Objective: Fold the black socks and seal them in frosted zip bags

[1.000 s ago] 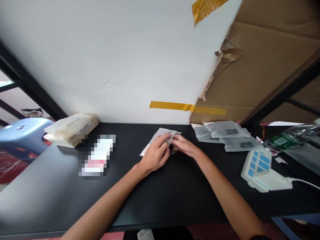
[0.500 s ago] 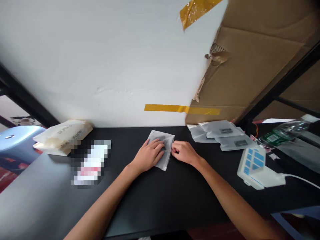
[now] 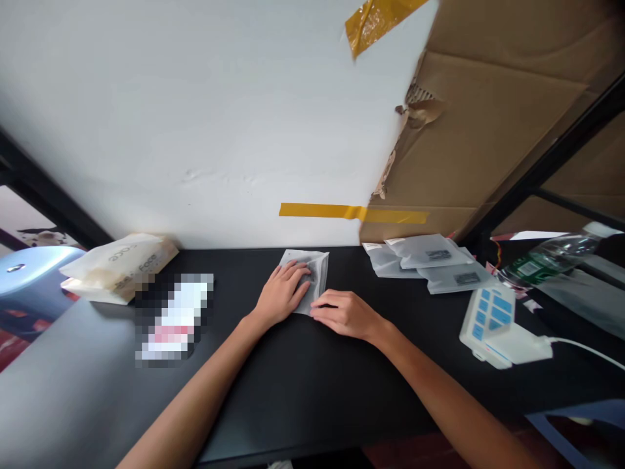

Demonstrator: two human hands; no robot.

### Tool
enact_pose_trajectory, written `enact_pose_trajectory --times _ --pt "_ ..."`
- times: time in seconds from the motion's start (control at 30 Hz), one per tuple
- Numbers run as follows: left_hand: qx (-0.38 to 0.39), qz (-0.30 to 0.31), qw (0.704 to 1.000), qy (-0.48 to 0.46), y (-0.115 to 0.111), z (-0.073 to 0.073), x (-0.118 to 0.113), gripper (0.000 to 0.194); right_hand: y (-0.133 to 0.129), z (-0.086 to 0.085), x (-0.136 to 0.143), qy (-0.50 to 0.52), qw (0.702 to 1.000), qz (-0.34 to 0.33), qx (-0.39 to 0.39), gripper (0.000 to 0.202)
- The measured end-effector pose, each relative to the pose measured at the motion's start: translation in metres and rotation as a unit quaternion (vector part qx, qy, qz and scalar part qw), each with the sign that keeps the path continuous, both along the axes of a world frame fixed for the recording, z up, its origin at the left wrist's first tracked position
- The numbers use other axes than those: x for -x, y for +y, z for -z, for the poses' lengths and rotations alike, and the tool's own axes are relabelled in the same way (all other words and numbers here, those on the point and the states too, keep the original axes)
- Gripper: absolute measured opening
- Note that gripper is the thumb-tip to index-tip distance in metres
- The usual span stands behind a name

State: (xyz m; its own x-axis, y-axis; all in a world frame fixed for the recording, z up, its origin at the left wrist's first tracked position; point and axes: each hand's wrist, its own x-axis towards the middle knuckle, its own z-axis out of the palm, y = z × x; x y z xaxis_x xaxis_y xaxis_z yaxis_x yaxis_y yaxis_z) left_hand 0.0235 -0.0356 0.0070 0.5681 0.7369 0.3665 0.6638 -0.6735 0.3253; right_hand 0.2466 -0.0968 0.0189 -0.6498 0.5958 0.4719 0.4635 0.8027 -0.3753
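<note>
Pouch flat under left hand; right hand at near edge.

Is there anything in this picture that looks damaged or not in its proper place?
Yes. The cardboard panel behind the table is torn along its edge, with ragged shreds hanging, and the upper yellow tape strip is crumpled and peeling off. The pouches look orderly.

- Your single head camera looked forward and down from above your left hand and right hand.
- It sat close, facing the wall beyond them.
</note>
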Motion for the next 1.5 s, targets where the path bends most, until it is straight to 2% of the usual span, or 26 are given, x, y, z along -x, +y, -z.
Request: enact_pose_trajectory --times 0.1,0.17,0.23,0.3,0.37,0.5,0.63,0.77,0.9,1.0,1.1,1.17,1.23,1.3,1.37,1.43,1.5 --pt "-0.019 0.002 0.998 -0.052 -0.003 -0.005 0.002 0.032 0.0 -0.001 0.002 0.067 0.997 0.029 0.041 0.025" --pt "-0.052 0.037 0.995 -0.08 -0.01 -0.012 0.001 0.026 0.001 -0.001 0.001 0.105 0.992 0.045 0.049 0.021" --pt "-0.09 0.098 0.989 -0.066 -0.018 -0.018 -0.002 0.018 0.004 0.001 -0.003 0.127 0.99 0.055 0.008 0.019" --pt "-0.125 0.146 0.981 -0.019 -0.025 -0.02 -0.007 0.016 0.007 0.004 -0.007 0.127 0.988 0.058 -0.066 0.018" --pt "-0.147 0.145 0.978 0.013 -0.029 -0.019 -0.012 0.017 0.009 0.006 -0.01 0.12 0.983 0.067 -0.125 0.017" --pt "-0.146 0.091 0.985 -0.004 -0.027 -0.009 -0.015 0.022 0.009 0.006 -0.01 0.11 0.978 0.099 -0.145 0.02" --pt "-0.178 0.136 0.975 -0.001 -0.023 -0.005 -0.011 0.028 0.005 -0.001 -0.006 0.085 0.977 0.102 -0.167 0.026" --pt "-0.202 0.175 0.962 -0.047 -0.029 -0.01 -0.011 0.031 0.005 -0.005 -0.007 0.046 0.974 0.106 -0.193 0.03" --pt "-0.186 0.198 0.955 -0.123 -0.041 -0.02 -0.015 0.027 0.022 0.0 -0.031 0.009 0.972 0.15 -0.182 0.034" --pt "-0.174 0.211 0.945 -0.179 -0.046 -0.024 -0.018 0.032 0.041 0.008 -0.064 0.011 0.96 0.244 -0.141 0.033" --pt "-0.165 0.196 0.939 -0.23 -0.043 -0.022 -0.02 0.037 0.047 0.01 -0.083 0.013 0.939 0.329 -0.097 0.032" --pt "-0.156 0.171 0.938 -0.257 -0.039 -0.019 -0.021 0.036 0.041 0.006 -0.077 -0.007 0.942 0.321 -0.096 0.037" --pt "-0.142 0.16 0.939 -0.271 -0.038 -0.017 -0.021 0.034 0.03 0.001 -0.058 -0.032 0.951 0.281 -0.124 0.041" --pt "-0.132 0.176 0.938 -0.269 -0.039 -0.017 -0.022 0.035 0.019 -0.005 -0.036 -0.056 0.955 0.241 -0.162 0.04" --pt "-0.137 0.184 0.938 -0.26 -0.042 -0.019 -0.022 0.035 0.011 -0.009 -0.022 -0.074 0.948 0.232 -0.202 0.039" --pt "-0.158 0.153 0.941 -0.256 -0.045 -0.021 -0.022 0.031 0.007 -0.014 -0.026 -0.081 0.934 0.254 -0.239 0.043" --pt "-0.175 0.109 0.943 -0.261 -0.046 -0.022 -0.022 0.028 0.006 -0.022 -0.048 -0.054 0.909 0.319 -0.264 0.046"
